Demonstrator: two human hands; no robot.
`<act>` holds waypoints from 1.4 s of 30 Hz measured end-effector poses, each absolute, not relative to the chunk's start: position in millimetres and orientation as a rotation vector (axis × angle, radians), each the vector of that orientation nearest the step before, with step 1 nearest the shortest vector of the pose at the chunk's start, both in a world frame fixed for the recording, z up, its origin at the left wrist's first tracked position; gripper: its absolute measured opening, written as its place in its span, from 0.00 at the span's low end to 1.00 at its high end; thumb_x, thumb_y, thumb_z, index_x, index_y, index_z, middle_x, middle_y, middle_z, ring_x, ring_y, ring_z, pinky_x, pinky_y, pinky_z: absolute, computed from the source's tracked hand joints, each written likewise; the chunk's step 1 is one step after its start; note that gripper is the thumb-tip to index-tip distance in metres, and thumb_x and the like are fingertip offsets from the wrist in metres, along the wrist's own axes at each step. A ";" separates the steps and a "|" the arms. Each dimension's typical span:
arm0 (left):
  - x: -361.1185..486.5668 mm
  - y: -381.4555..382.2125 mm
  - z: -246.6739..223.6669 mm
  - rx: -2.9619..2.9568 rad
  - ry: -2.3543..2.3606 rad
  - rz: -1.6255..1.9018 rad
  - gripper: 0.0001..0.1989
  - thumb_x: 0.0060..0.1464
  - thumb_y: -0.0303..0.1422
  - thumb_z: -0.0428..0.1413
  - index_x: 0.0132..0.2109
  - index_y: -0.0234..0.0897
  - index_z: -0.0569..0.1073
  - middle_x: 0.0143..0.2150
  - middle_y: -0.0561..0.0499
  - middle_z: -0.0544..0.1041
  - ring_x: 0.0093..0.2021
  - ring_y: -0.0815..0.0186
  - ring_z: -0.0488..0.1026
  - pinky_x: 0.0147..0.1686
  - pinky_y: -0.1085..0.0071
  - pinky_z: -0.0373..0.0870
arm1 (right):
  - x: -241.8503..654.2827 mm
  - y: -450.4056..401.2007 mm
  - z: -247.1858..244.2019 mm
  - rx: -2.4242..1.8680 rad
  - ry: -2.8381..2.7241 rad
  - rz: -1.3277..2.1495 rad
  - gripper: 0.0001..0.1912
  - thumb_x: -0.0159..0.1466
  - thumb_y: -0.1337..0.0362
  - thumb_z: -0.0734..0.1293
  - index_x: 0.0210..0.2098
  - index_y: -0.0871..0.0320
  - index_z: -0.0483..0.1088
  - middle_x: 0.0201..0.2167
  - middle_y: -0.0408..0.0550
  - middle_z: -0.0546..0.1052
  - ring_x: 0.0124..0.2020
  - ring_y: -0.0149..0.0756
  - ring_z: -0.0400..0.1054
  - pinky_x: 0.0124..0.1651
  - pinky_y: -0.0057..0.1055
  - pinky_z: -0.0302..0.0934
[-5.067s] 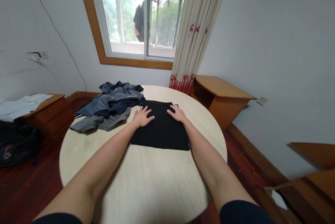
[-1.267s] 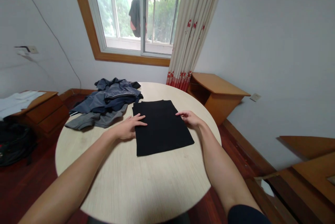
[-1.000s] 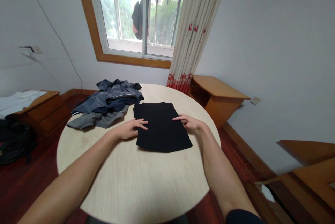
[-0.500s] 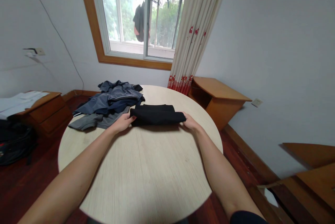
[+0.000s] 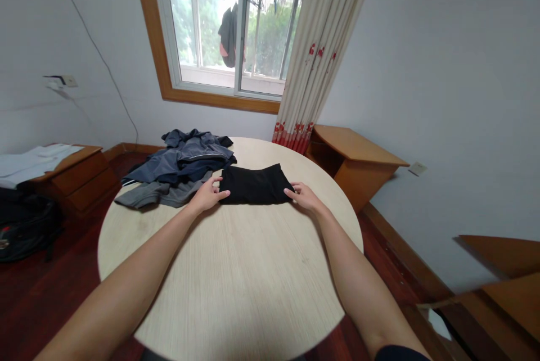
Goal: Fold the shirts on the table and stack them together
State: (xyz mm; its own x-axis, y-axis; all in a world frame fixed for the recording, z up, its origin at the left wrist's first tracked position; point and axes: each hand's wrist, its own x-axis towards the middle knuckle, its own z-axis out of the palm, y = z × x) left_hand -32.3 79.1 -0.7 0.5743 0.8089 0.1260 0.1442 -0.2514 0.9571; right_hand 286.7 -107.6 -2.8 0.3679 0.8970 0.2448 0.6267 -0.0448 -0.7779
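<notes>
A black garment (image 5: pixel 256 185), folded into a flat rectangle, lies on the round pale wooden table (image 5: pixel 244 276). At its left near corner is my left hand (image 5: pixel 207 194), thumb resting on the cloth and fingers apart beside the edge. My right hand (image 5: pixel 304 195) touches the right near corner in the same way, its thumb on top and its fingers spread outward. What kind of garment it is cannot be made out. Just left of it, a loose heap of dark blue and grey clothes (image 5: pixel 181 156) spreads over the table's far left side.
Behind the table are a window (image 5: pixel 236 23) and a curtain with red flowers (image 5: pixel 314 63). A wooden desk (image 5: pixel 358 147) stands at the back right. To the left are a low wooden cabinet (image 5: pixel 90 172) with papers on top and a black bag (image 5: pixel 27 226) on the floor.
The near flap of the black garment, held up by both hands before, has come down flat. Both hands have loosened their grip, fingers now apart at its corners.
</notes>
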 end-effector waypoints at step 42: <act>-36.5 53.0 27.2 1.480 0.708 0.641 0.50 0.40 0.31 0.71 0.68 0.28 0.58 0.22 0.61 0.70 0.22 0.70 0.68 0.25 0.74 0.62 | 260.0 -126.9 36.6 -1.478 -1.020 0.949 0.28 0.43 0.59 0.82 0.41 0.59 0.75 0.38 0.53 0.82 0.37 0.43 0.76 0.42 0.36 0.70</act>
